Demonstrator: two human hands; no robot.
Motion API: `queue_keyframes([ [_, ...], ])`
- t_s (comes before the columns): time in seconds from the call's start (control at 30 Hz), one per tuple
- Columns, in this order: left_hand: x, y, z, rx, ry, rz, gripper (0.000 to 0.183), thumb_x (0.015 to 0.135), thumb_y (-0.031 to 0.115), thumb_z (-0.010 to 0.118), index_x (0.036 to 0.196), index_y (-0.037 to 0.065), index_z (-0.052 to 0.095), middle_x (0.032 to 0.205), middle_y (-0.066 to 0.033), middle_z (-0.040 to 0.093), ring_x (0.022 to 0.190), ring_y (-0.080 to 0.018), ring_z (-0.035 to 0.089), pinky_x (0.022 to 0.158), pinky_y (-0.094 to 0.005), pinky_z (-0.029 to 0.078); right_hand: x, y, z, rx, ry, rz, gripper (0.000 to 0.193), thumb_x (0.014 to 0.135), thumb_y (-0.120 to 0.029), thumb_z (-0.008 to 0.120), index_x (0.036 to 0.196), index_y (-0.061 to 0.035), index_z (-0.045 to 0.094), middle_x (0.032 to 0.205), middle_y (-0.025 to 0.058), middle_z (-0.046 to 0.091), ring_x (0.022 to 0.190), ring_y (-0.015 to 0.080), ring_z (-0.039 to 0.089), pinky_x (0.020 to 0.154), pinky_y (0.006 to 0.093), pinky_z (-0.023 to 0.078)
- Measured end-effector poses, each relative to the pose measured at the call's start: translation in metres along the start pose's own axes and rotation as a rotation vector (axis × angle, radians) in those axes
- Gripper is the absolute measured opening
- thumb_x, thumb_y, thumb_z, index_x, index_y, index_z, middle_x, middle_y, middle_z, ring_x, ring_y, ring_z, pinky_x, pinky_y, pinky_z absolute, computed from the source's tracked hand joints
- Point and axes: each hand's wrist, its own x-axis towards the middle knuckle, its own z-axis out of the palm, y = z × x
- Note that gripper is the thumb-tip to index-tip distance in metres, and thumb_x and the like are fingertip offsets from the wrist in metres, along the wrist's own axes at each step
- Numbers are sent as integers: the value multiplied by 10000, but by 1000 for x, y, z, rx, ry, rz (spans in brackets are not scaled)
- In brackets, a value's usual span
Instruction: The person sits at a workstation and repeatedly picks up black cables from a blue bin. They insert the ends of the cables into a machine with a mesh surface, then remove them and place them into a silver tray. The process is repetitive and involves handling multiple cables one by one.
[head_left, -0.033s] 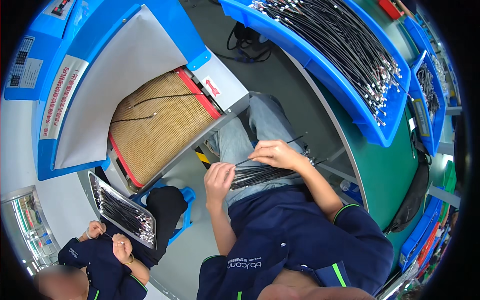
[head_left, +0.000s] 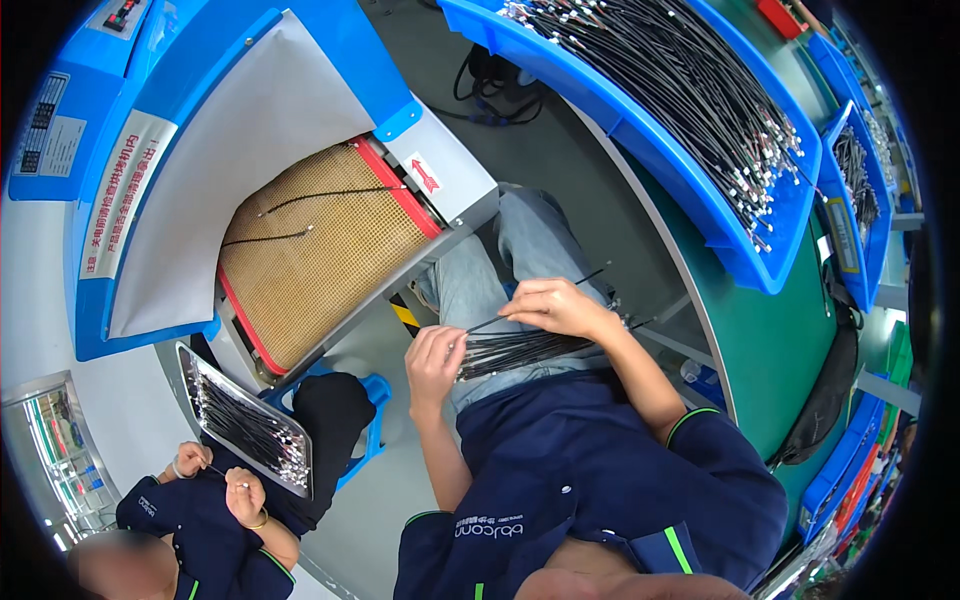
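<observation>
A thin black cable [head_left: 487, 323] stretches between my two hands over my lap. My left hand [head_left: 434, 364] pinches its left end. Farther along, my right hand [head_left: 552, 306] grips the same cable between thumb and fingers, and the free end sticks out beyond it to the upper right. Beneath both hands, a bundle of black cables [head_left: 525, 349] lies across my thighs, with small connectors showing at its right end. Two single black cables [head_left: 335, 196] rest on the tan mesh conveyor belt [head_left: 318, 262] at the front left.
The blue machine [head_left: 352, 62] stands around the belt. At right, a large blue bin [head_left: 735, 262] full of black cables sits on the green-topped table [head_left: 775, 345]. At lower left, a co-worker holds a thin cable above a metal tray [head_left: 308, 470] of cables, beside a blue stool [head_left: 374, 412].
My left hand has shifted very slightly left, and the held cable with it. My right hand stays nearly in place, still gripping the cable.
</observation>
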Motion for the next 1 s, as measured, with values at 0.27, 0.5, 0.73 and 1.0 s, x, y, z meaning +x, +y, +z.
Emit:
queue_keyframes([
  [0.27,-17,-19,-22,55,53,-160,127,728,-14,699,829,22,632,819,-93,649,787,-264,622,696,-355,491,-8,11,-29,-115,-13,132,100,780,-127,710,856,-64,694,792,52,665,763,217,621,695,336,499],
  [0.5,-36,-37,-42,150,107,-243,91,771,-32,671,837,2,618,805,-96,627,734,-208,598,672,-298,485,-18,16,-54,-126,52,229,121,778,-112,714,866,-34,686,816,84,664,785,239,630,699,333,502],
  [0.73,-39,-40,-49,148,133,-293,116,755,-37,678,846,1,616,830,-102,640,756,-248,603,695,-334,486,-19,11,-57,-29,113,278,129,796,-100,702,896,-19,690,831,87,669,781,230,647,678,316,507],
  [1.0,-43,-40,-56,168,164,-300,118,754,-35,676,849,2,616,832,-103,641,759,-249,602,698,-332,484,-16,7,-57,-33,89,280,103,802,-109,699,858,-25,677,818,81,664,770,223,645,661,312,504],
])
